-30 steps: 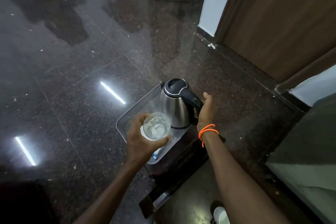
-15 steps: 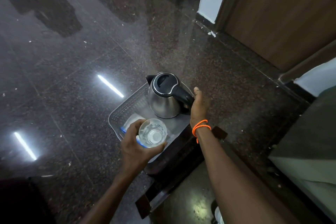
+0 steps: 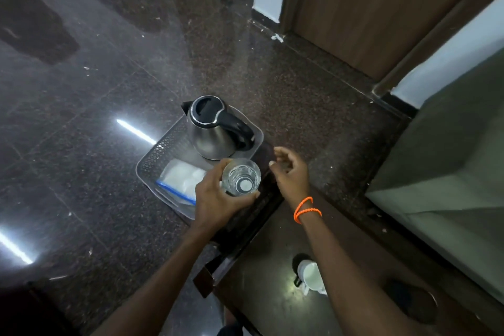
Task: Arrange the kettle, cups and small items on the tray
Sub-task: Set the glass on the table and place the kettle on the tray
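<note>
Two items are already seated on the grey perforated tray (image 3: 152,157): the steel kettle (image 3: 211,128) at the tray's 1 o'clock corner, upright, and a zip bag of white pieces (image 3: 181,179) at its 7 o'clock end. The step in hand is judged to be the placing of a clear drinking glass (image 3: 241,177), which is held upright over the tray's 4 o'clock edge, just beside the kettle's base. The glass is gripped round its side by the left hand (image 3: 218,199), thumb and fingers curled about it. The right hand (image 3: 290,172) is held at the tray's 3 o'clock side, fingers loosely bent, nothing in it. A lowering into the free patch between kettle and bag is called for next. A white cup (image 3: 311,275) is seen at 5 o'clock, off the tray.
</note>
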